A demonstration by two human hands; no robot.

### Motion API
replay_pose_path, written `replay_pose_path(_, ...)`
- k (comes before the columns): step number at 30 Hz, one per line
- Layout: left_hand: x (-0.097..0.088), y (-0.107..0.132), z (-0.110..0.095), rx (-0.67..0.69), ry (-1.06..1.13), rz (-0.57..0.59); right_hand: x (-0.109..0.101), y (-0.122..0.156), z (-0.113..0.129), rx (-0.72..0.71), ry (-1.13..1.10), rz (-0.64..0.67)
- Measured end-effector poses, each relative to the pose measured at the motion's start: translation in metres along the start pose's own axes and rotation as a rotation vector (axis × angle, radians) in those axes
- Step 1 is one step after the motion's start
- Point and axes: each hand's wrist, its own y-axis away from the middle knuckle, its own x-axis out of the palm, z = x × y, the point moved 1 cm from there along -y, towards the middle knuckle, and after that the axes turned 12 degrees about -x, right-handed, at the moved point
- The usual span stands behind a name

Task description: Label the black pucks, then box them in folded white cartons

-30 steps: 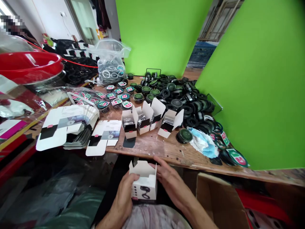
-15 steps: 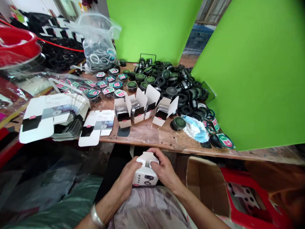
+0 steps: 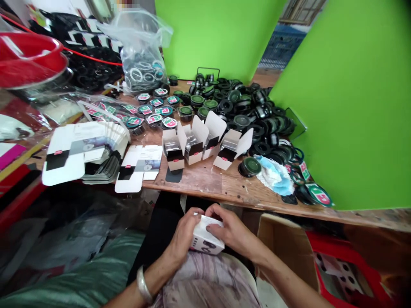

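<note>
**A:** What lies nearest?

**B:** The left hand (image 3: 184, 233) and the right hand (image 3: 233, 231), both over the lap and nearer than the worktop's front edge. Between them is a small white box (image 3: 205, 243), tilted, with a black print on its near face.

**A:** How does each grip stand?

**B:** The left grip is closed on the box's left side, with the thumb up on top. The right grip is closed on its right side, with the fingers laid across the top. I cannot tell whether the top flap is fully tucked in. A silver bangle (image 3: 143, 284) rings the left wrist.

**A:** And beside them?

**B:** On the near right there is an open brown carton (image 3: 285, 252), and right of it a red crate (image 3: 349, 265).

**A:** Then the worktop?

**B:** The wooden worktop (image 3: 224, 190) starts just beyond the hands. Near its front edge, on the left, lies a fanned stack of flat carton blanks (image 3: 86, 147), with a single blank (image 3: 139, 167) just beside it. In the middle, four open white boxes (image 3: 195, 145) stand in a row with their flaps up. Right of them a dark round cap (image 3: 250, 166) lies beside a crumpled blue cloth (image 3: 274, 176).

**A:** Farther back?

**B:** A big heap of black round caps (image 3: 257, 124) fills the right half. Rounds with red-and-green stickers (image 3: 154, 112) lie left of it. Behind those stands a clear plastic bag (image 3: 144, 51) of rings, with a red basin (image 3: 28, 60) at the far left. Green panels (image 3: 218, 34) close off the back and the right.
</note>
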Motion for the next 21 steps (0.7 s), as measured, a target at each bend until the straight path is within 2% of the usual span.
replay_pose_path(2,-0.004,0.000,-0.008,0.070,0.023,-0.053,-0.008,-0.002,0.000,-0.062,0.017,-0.005)
replay_pose_path(3,-0.008,-0.001,-0.012,0.104,0.067,-0.078,-0.012,-0.003,0.001,-0.151,0.105,-0.044)
replay_pose_path(5,-0.016,-0.002,-0.024,0.146,0.181,-0.110,-0.017,-0.007,0.006,-0.442,0.438,-0.124)
replay_pose_path(8,-0.031,-0.002,-0.045,0.087,0.281,-0.112,-0.009,-0.018,0.016,-0.966,0.958,-0.070)
replay_pose_path(9,-0.036,0.000,-0.053,0.043,0.298,-0.097,-0.004,-0.023,0.018,-1.079,1.061,-0.026)
replay_pose_path(11,-0.050,0.008,-0.066,-0.032,0.335,-0.024,0.005,-0.036,0.022,-1.171,1.121,0.021)
replay_pose_path(12,-0.058,0.014,-0.071,-0.040,0.346,0.008,0.010,-0.043,0.025,-1.156,1.076,0.014)
replay_pose_path(14,-0.078,0.027,-0.076,0.066,0.306,-0.001,0.018,-0.054,0.032,-1.015,0.862,-0.072)
replay_pose_path(16,-0.096,0.041,-0.074,0.299,0.148,-0.108,0.030,-0.061,0.041,-0.739,0.611,-0.157)
replay_pose_path(18,-0.106,0.049,-0.065,0.462,-0.064,-0.201,0.048,-0.063,0.048,-0.479,0.456,-0.195)
replay_pose_path(19,-0.107,0.051,-0.060,0.482,-0.148,-0.268,0.058,-0.064,0.050,-0.422,0.424,-0.192)
replay_pose_path(21,-0.102,0.050,-0.051,0.437,-0.241,-0.443,0.079,-0.065,0.049,-0.486,0.429,-0.216)
